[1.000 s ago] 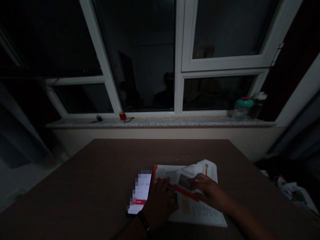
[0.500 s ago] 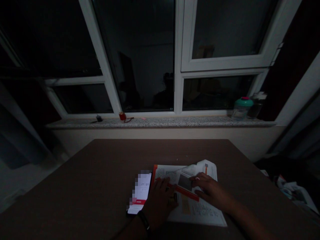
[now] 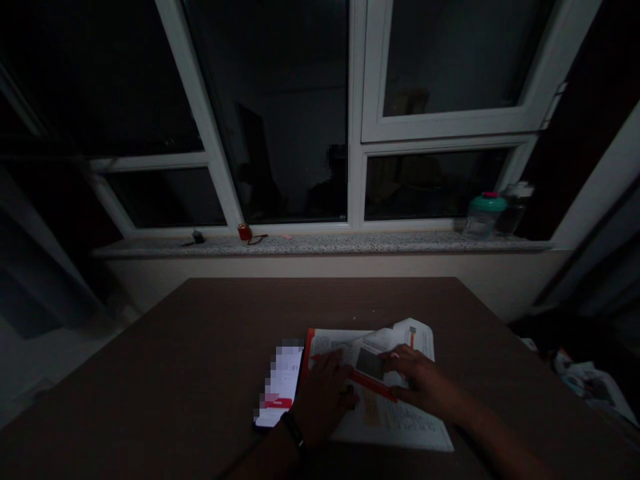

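Note:
A printed sheet or booklet (image 3: pixel 400 427) lies on the table, with part of a page folded over diagonally. A red strip (image 3: pixel 373 383) runs along the folded flap, beside a dark printed picture. My left hand (image 3: pixel 325 393), wearing a dark wristband, rests on the left part of the paper with its fingers laid along the flap. At the flap's right side, my right hand (image 3: pixel 420 383) has bent fingers and thumb closed on the page by the strip's end. To the left of the paper lies a lit phone (image 3: pixel 281 387), its screen partly blurred out.
The brown table (image 3: pixel 200 373) reaches to the wall under the window. On the stone sill (image 3: pixel 320 245) stand a small red container (image 3: pixel 245 232), a green-lidded bottle (image 3: pixel 485 217) and a clear bottle (image 3: pixel 515 210). Papers or bags (image 3: pixel 590 383) are piled beyond the table's right edge.
My left hand has shifted slightly right along the flap. My right thumb has moved down a little onto the end of the red strip. The paper stays nearly in place.

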`<state>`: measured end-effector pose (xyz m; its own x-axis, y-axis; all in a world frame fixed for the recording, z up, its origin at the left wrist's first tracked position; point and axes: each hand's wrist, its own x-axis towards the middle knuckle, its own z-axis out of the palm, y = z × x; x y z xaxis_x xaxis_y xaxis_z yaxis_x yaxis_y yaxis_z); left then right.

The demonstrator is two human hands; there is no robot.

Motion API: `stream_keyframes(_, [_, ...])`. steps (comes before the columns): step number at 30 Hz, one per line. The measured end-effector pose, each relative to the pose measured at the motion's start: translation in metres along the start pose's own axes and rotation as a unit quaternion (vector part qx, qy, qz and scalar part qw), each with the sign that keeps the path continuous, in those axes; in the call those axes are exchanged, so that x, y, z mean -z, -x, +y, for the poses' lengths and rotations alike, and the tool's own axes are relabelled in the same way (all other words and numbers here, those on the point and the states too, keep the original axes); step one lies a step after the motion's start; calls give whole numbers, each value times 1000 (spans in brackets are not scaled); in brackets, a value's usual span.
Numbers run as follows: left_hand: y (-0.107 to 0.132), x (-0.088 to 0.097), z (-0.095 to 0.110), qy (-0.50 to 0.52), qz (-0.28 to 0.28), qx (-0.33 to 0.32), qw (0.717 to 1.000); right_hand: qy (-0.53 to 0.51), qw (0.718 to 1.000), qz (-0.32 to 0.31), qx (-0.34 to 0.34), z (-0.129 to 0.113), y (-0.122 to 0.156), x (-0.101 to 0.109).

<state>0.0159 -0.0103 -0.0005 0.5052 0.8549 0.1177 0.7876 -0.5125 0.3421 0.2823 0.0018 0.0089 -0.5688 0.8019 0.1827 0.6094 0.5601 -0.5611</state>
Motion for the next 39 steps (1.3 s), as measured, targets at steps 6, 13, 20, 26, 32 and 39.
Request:
stream_keyframes(6, [0,-1,-1,-10,-15,0,1000,-1,1000,1,-2,2,-1,-1])
stream_keyframes(13, [0,-1,0,-22,-10,4,1000,-7,1000,-3,-11,0,-1,1])
stream_keyframes(20, [1,7,5,-29,5,56,998,-11,1000,-4,-11,-1,-1,1])
stream_keyframes(26, [2,2,4,-68,40,83,993,-12,1000,0,-1,2,-1,0])
stream_keyframes(32, [4,1,5,-87,49,101,990,-15,1000,1,-4,3,-1,-1])
stream_keyframes(39, [5,5,6,-86,39,91,991,-12,1000,-2,-9,2,0,0])
